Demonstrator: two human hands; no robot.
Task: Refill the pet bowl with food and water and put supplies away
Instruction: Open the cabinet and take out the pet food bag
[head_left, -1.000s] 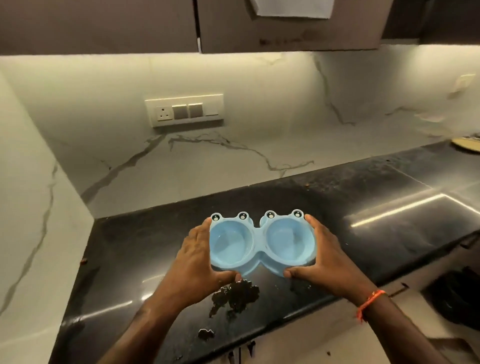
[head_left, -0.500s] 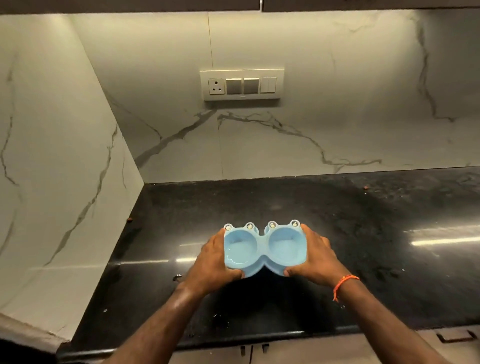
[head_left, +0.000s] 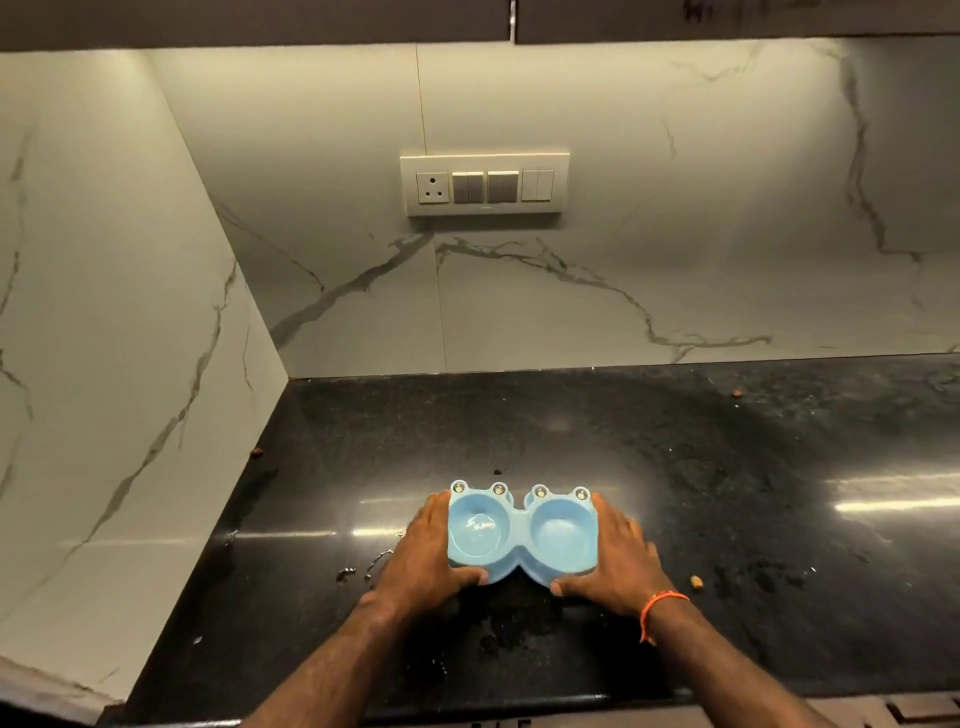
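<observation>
Pet bowl gripped endwise, near counter's front edge.

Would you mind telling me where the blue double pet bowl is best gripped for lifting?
Grip the pet bowl by its two short ends, one hand from each side, as the left hand and right hand do now. It is wide and two-lobed, so end grips should keep it level.

- The pet bowl sits on the countertop, between the left hand and right hand.
- The switch panel is on the wall behind.
</observation>
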